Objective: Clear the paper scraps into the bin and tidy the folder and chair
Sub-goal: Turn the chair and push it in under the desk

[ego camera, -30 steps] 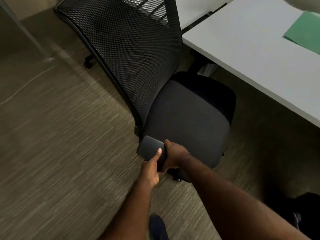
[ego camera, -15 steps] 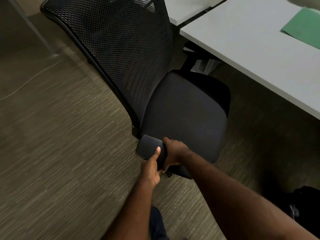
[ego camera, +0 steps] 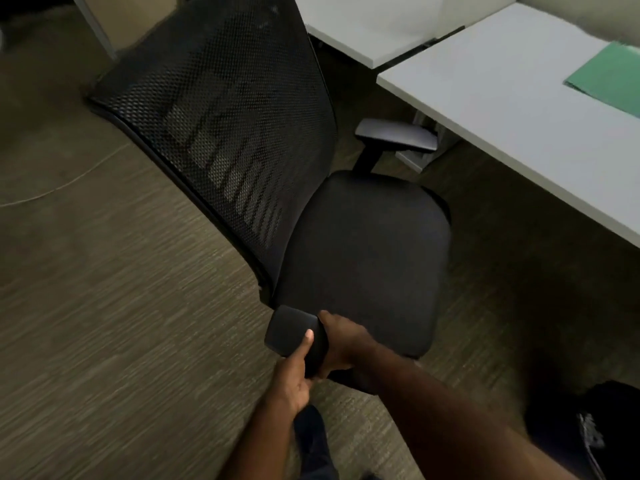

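A black office chair [ego camera: 360, 265] with a mesh back stands on the carpet, its seat turned toward the white desk [ego camera: 512, 109]. Both hands hold its near armrest [ego camera: 287, 330]. My left hand [ego camera: 294, 372] grips the armrest from below with the thumb on top. My right hand [ego camera: 343, 341] wraps round the armrest's right side. The far armrest [ego camera: 394, 135] sits close to the desk edge. A green folder [ego camera: 609, 77] lies on the desk at the far right. No paper scraps or bin are in view.
A second white desk [ego camera: 367, 26] stands behind the first. A dark bag [ego camera: 588, 431] lies on the floor at the lower right. A thin white cable [ego camera: 69, 178] runs across the carpet on the left. A grey table leg [ego camera: 93, 26] stands at the top left.
The chair has swung and shifted toward the desk, so its far armrest now shows near the desk edge. Both hands have kept their hold on the near armrest.
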### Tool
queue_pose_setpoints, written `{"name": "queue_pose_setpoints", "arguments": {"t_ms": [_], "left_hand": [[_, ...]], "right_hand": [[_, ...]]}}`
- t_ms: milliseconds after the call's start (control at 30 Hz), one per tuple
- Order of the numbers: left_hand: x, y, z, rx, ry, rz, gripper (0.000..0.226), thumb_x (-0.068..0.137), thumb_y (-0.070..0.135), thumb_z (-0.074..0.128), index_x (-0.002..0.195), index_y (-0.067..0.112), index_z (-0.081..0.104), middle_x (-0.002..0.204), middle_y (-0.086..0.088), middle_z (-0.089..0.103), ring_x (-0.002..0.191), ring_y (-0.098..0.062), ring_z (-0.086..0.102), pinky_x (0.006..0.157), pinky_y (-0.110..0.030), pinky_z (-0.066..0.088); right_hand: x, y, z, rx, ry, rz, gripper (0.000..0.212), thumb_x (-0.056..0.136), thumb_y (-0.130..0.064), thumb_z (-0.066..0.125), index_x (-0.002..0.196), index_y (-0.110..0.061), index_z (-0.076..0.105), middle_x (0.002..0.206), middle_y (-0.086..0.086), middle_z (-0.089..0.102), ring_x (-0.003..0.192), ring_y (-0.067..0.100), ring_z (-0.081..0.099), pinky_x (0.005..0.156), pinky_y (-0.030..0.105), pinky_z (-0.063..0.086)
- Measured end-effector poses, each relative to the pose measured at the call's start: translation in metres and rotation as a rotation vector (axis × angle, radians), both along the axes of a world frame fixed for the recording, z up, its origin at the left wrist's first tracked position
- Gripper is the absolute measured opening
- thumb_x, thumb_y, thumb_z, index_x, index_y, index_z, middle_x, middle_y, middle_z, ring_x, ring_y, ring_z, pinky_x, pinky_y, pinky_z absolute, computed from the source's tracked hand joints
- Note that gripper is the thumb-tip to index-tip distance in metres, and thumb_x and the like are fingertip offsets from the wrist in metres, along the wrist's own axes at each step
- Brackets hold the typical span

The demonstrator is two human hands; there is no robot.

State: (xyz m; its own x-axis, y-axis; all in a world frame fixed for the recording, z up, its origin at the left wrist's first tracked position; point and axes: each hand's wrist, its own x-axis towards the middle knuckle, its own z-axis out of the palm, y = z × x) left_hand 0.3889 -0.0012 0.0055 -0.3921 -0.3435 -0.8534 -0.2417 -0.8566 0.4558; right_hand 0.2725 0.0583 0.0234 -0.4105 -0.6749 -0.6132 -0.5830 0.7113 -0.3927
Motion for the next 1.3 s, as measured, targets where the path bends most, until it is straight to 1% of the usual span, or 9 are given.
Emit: {"name": "queue_pose_setpoints", "arguments": {"t_ms": [133, 233, 400, 567, 733, 833, 1033, 1200, 1300], "left_hand": [[0.022, -0.002, 0.037, -0.048, -0.127, -0.112, 0.066, 0.084, 0.045, 0.065, 0.137, 0.011, 0.046, 0.135, -0.012, 0.056, 0.119, -0.029, 0.054, 0.097, -0.043, 0.046], [0.032, -0.019, 0.083, -0.422, -0.366, -0.092, 0.086, 0.08, 0.047, 0.07, 0.145, 0.006, 0.031, 0.145, -0.019, 0.042, 0.127, -0.035, 0.046, 0.1, -0.044, 0.042], [0.038, -0.035, 0.183, -1.088, -0.248, -0.392, 0.048, 0.079, 0.029, 0.075, 0.121, 0.011, 0.058, 0.123, -0.013, 0.059, 0.109, -0.026, 0.057, 0.094, -0.04, 0.048], [0.021, -0.063, 0.282, -1.633, -0.049, -0.625, 0.036, 0.078, 0.041, 0.063, 0.112, 0.029, 0.057, 0.121, 0.01, 0.052, 0.109, -0.008, 0.053, 0.093, -0.025, 0.043], [-0.013, -0.13, 0.355, -1.936, -0.028, -0.712, 0.033, 0.08, 0.037, 0.067, 0.111, 0.027, 0.059, 0.121, 0.006, 0.054, 0.112, -0.017, 0.053, 0.093, -0.034, 0.044], [-0.03, -0.179, 0.374, -2.061, -0.205, -0.742, 0.038, 0.078, 0.042, 0.068, 0.112, 0.027, 0.06, 0.127, 0.002, 0.051, 0.12, -0.023, 0.046, 0.091, -0.041, 0.04], [-0.052, -0.254, 0.348, -1.725, -0.494, -0.859, 0.08, 0.077, 0.055, 0.066, 0.143, 0.022, 0.034, 0.149, -0.008, 0.031, 0.13, -0.034, 0.039, 0.1, -0.051, 0.039], [-0.063, -0.283, 0.332, -1.433, -0.283, -0.848, 0.095, 0.081, 0.047, 0.068, 0.152, 0.023, 0.009, 0.152, -0.016, 0.032, 0.133, -0.034, 0.04, 0.104, -0.046, 0.037], [-0.064, -0.282, 0.329, -1.383, -0.236, -0.823, 0.098, 0.083, 0.046, 0.066, 0.153, 0.025, 0.0, 0.148, -0.016, 0.041, 0.128, -0.035, 0.047, 0.101, -0.044, 0.041]], "right_hand": [[0.021, 0.027, 0.025, -0.025, 0.084, -0.003, 0.111, 0.055, -0.05, 0.085, 0.143, -0.024, 0.023, 0.143, 0.004, 0.04, 0.127, 0.031, 0.042, 0.103, 0.052, 0.037], [0.027, 0.036, 0.062, -0.088, 0.055, -0.132, 0.118, 0.058, -0.061, 0.079, 0.15, -0.024, 0.015, 0.15, 0.003, 0.031, 0.134, 0.03, 0.035, 0.107, 0.05, 0.034], [0.039, 0.035, 0.138, -0.256, 0.065, -0.213, 0.101, 0.07, -0.064, 0.069, 0.149, -0.024, 0.02, 0.147, 0.001, 0.035, 0.131, 0.024, 0.04, 0.103, 0.047, 0.04], [0.041, 0.014, 0.211, -0.385, 0.045, -0.267, 0.091, 0.074, -0.056, 0.07, 0.146, -0.027, 0.025, 0.145, -0.002, 0.037, 0.13, 0.02, 0.042, 0.102, 0.045, 0.041], [0.047, -0.022, 0.25, -0.555, -0.051, -0.414, 0.082, 0.071, -0.06, 0.069, 0.14, -0.03, 0.036, 0.133, -0.006, 0.044, 0.118, 0.013, 0.049, 0.101, 0.045, 0.046], [0.043, -0.037, 0.251, -0.653, -0.153, -0.596, 0.068, 0.075, -0.05, 0.074, 0.133, -0.028, 0.046, 0.125, -0.006, 0.049, 0.106, 0.007, 0.052, 0.092, 0.032, 0.049], [0.067, -0.074, 0.228, -0.746, -0.462, -1.159, 0.04, 0.075, -0.052, 0.075, 0.099, -0.026, 0.056, 0.098, -0.007, 0.059, 0.087, 0.008, 0.057, 0.072, 0.029, 0.052], [0.102, -0.147, 0.247, -0.653, -0.224, -0.612, 0.12, 0.048, -0.077, 0.076, 0.146, -0.024, 0.03, 0.143, -0.01, 0.039, 0.131, 0.009, 0.043, 0.104, 0.031, 0.043], [0.11, -0.174, 0.248, -0.584, 0.068, -0.638, 0.097, 0.074, -0.056, 0.069, 0.149, -0.017, 0.022, 0.149, -0.001, 0.037, 0.131, 0.02, 0.043, 0.103, 0.038, 0.042]]}}
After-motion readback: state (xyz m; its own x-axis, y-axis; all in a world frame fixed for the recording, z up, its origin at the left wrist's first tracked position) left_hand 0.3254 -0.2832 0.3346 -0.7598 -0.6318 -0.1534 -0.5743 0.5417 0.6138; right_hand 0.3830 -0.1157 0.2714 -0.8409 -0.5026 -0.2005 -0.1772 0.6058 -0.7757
